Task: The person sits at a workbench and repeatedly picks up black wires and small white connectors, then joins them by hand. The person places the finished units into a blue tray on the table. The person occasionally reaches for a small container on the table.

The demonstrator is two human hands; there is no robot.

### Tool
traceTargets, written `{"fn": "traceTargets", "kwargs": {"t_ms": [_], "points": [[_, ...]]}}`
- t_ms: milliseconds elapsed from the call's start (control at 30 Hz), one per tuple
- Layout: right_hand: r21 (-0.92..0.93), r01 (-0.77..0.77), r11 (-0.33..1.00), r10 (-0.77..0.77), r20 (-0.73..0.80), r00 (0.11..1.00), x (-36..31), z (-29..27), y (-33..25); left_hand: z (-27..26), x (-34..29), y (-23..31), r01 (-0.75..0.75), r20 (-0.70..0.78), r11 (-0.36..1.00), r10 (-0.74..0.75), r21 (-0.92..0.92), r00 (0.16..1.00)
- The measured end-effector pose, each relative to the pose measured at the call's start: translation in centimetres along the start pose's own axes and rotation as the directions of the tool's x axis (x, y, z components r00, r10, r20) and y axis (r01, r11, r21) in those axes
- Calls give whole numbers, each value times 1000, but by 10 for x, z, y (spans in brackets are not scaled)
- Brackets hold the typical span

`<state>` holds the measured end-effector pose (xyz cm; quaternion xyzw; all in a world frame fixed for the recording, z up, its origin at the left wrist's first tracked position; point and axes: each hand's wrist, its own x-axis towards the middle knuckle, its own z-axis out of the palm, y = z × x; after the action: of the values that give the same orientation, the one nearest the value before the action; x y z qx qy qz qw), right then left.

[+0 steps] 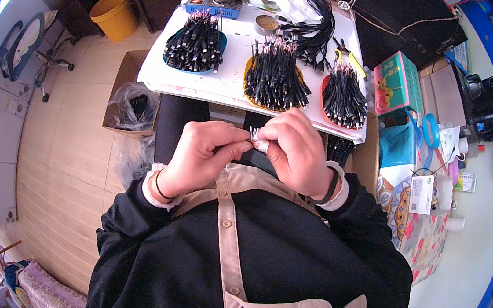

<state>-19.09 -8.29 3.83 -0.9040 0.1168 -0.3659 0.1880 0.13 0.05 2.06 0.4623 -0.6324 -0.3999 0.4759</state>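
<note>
Just off the near edge of the white table, my two hands meet in front of my body. Thumb and fingers of my left hand (210, 146) are closed in a pinch on some thin pale wire ends (254, 134). My right hand (297, 148) pinches the same wire ends from the other side, with a bit of white between its fingers. The fingers hide most of the piece. Beyond the hands, bundles of short black cables sit in a yellow tray (245, 86), a blue tray (223, 45) and a red tray (324, 102).
Farther back on the white table (229, 90) are a blue soldering device (215, 10), a round tin (267, 23), loose black cables (316, 33) and yellow-handled pliers (351, 59). A green box (399, 86) stands right. Left, a cardboard box (120, 86) and yellow bin (116, 15) are on the floor.
</note>
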Motion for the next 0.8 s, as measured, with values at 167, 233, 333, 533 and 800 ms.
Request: {"fn": "traceTargets", "kwargs": {"t_ms": [167,233,333,533,800], "points": [[474,-321,820,235,232,944,7,-10,3,-17,5,-17,121,184,920,-54,-374,981],[376,-155,913,86,195,977,12,-8,6,-20,8,-23,158,231,852,-45,-499,972],[305,-62,950,15,155,988,12,-4,6,-22,11,-29,210,322,841,-45,-499,946],[296,-154,943,107,168,980,9,-3,-3,-19,6,-27,250,325,780,-63,-574,944],[-69,176,982,-172,53,984,1,-10,-3,-8,5,-21,226,225,740,-104,-634,969]]}}
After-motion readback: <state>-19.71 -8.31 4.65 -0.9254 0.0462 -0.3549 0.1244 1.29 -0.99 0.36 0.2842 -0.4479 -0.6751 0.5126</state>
